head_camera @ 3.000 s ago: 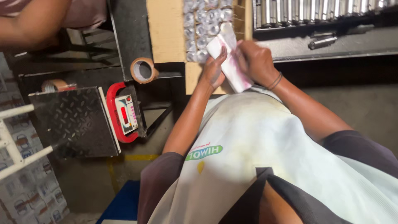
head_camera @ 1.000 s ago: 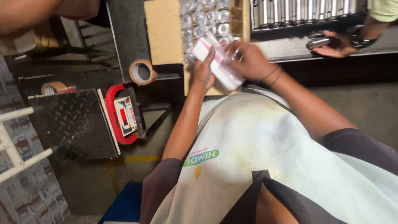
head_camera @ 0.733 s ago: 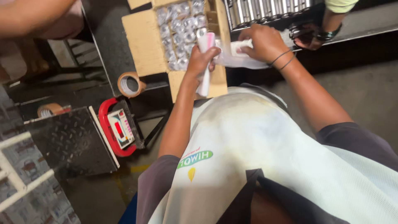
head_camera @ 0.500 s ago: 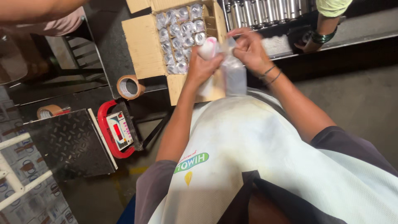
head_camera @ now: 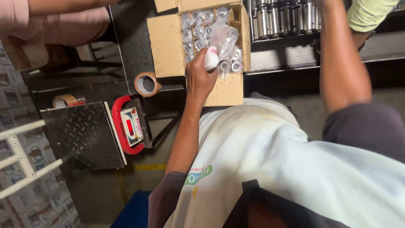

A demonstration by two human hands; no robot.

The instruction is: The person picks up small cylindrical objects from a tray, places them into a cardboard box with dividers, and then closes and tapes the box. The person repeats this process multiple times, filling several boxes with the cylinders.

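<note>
Standing at the left edge: a white rack (head_camera: 21, 160), with a dark checker-plate weighing platform (head_camera: 80, 135) just beside it and a red-framed scale display (head_camera: 130, 128) sitting against the platform's right side. Lying a little farther off: a brown tape roll (head_camera: 147, 84), close to the left flap of an open cardboard box (head_camera: 168, 46).

Reaching over the near part of that box: the left hand (head_camera: 201, 76), fingers curled tight and pinching a small white piece (head_camera: 211, 57) together with the neck of a clear plastic bag (head_camera: 223, 38). Hanging above the wrapped shiny cylinders (head_camera: 198, 29) packed in rows inside the box, not resting on them as far as can be told.

Probably handling light: the white piece looking rigid and smooth, the bag thin, crinkly and slippery, likely sliding off if gripped loosely. Best taking hold where the film is bunching against the white piece, as the fingers are doing now, rather than on the loose film. Pointing far and slightly right out of the fist, the long axis of the white piece running near to far; the bag fanning out beyond it the same way.

Farther right: a row of bare metal cylinders (head_camera: 287, 17) lining the bench. Stretching far past them: the right forearm (head_camera: 337, 63), with its hand cut off by the top edge, so grip impossible to tell. Showing at the far right corner: another person's yellow-green sleeve (head_camera: 371, 12).
</note>
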